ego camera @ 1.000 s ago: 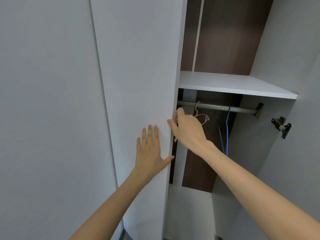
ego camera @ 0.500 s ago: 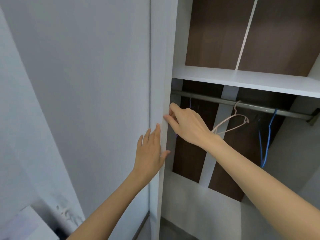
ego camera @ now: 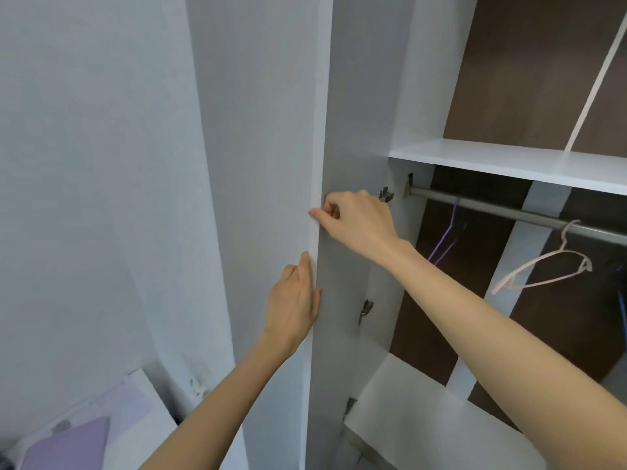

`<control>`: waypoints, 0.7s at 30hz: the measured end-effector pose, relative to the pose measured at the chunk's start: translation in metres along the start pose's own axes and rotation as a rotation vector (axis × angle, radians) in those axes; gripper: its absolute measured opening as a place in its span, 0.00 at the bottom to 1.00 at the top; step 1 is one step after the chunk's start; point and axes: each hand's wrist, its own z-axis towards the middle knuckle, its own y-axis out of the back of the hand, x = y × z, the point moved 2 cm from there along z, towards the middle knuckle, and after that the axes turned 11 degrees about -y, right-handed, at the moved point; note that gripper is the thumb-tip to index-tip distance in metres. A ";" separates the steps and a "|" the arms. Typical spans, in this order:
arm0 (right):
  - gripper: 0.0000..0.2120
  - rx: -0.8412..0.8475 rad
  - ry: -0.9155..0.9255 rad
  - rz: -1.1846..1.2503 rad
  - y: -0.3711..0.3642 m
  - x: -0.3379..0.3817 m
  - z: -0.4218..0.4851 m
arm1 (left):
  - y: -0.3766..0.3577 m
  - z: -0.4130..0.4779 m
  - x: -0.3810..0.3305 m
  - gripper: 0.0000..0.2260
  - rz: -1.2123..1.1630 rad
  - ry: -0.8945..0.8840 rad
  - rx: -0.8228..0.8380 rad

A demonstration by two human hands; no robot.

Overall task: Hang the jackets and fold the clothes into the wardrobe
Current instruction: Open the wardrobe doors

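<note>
Entry: I am gripping the free edge of the wardrobe door with my right hand, fingers curled round behind it and thumb pinching the outer face. My left hand is lying flat on that outer face just below, fingers straight, holding nothing. The door is standing edge-on to me, so I judge that I am opening it wide for access.

Inside, the rail is running under the shelf. It is carrying a purple hanger near its left end and a pale hanger further right. A blue hanger is just showing at the frame's right edge. All three are bare. No jackets or clothes are showing anywhere, so the hanging is not yet begun. A lilac item is lying at lower left; I cannot tell what it is.

Risks I am noting:
- My right knuckles are sitting near the upper hinge. If the door swings back while I am letting go, fingers could get nipped.
- The wall is close on the left. Pushing hard with the flat hand could bang the door into it or strain the hinges.
- The pale hanger is hanging tilted. A careless reach could knock it off the rail.
</note>
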 end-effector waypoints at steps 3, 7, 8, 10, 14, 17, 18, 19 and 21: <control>0.17 0.016 -0.011 0.020 -0.012 0.013 0.009 | 0.003 0.003 0.016 0.24 -0.029 0.021 -0.003; 0.17 0.007 -0.007 0.005 -0.024 0.025 0.016 | 0.006 0.006 0.030 0.23 -0.066 0.041 -0.017; 0.16 0.004 -0.007 0.004 -0.026 0.027 0.017 | 0.006 0.006 0.032 0.23 -0.067 0.048 -0.024; 0.16 0.003 -0.007 0.007 -0.030 0.029 0.019 | 0.006 0.007 0.036 0.23 -0.077 0.065 -0.038; 0.14 -0.004 0.015 -0.001 -0.035 0.028 0.019 | 0.005 0.004 0.045 0.26 -0.098 0.094 -0.058; 0.13 0.011 -0.010 0.038 -0.034 0.020 0.015 | 0.009 -0.001 0.046 0.27 -0.088 0.098 -0.072; 0.13 0.019 -0.023 0.050 -0.033 0.016 0.012 | 0.011 -0.003 0.045 0.27 -0.076 0.088 -0.096; 0.12 0.028 -0.032 0.059 -0.031 0.011 0.009 | 0.014 -0.005 0.042 0.26 -0.066 0.073 -0.135; 0.11 0.045 -0.038 0.069 -0.026 -0.001 0.002 | 0.020 -0.009 0.034 0.25 -0.066 0.038 -0.237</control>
